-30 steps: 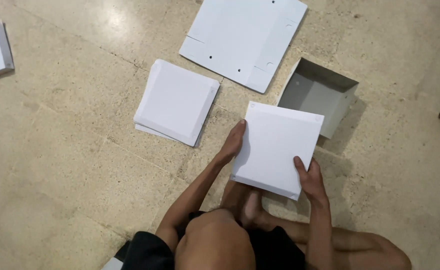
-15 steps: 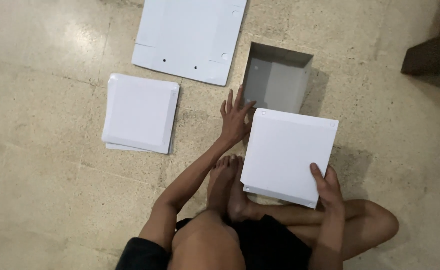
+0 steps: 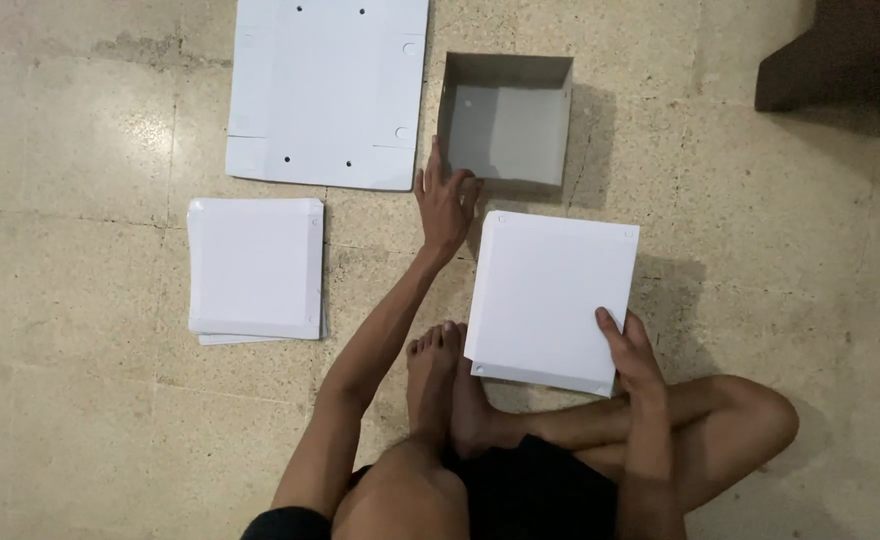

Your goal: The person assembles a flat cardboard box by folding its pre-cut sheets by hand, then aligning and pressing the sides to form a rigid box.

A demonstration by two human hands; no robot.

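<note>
I sit cross-legged on a stone floor. My right hand [image 3: 632, 352] grips the near right corner of a white square box lid [image 3: 550, 296], which it holds flat above my feet. My left hand [image 3: 444, 205] is stretched forward with fingers spread, touching the near left corner of an open grey box [image 3: 505, 125] that stands upright on the floor. Nothing is held in that hand.
A large flat white cardboard sheet [image 3: 328, 90] with punched holes lies left of the grey box. A stack of white square pieces [image 3: 256, 268] rests on the floor at left. A dark object [image 3: 840, 55] sits at the top right.
My left hand has let go of the white lid and reached forward to the grey box. The right hand keeps the lid, now lower and to the right.
</note>
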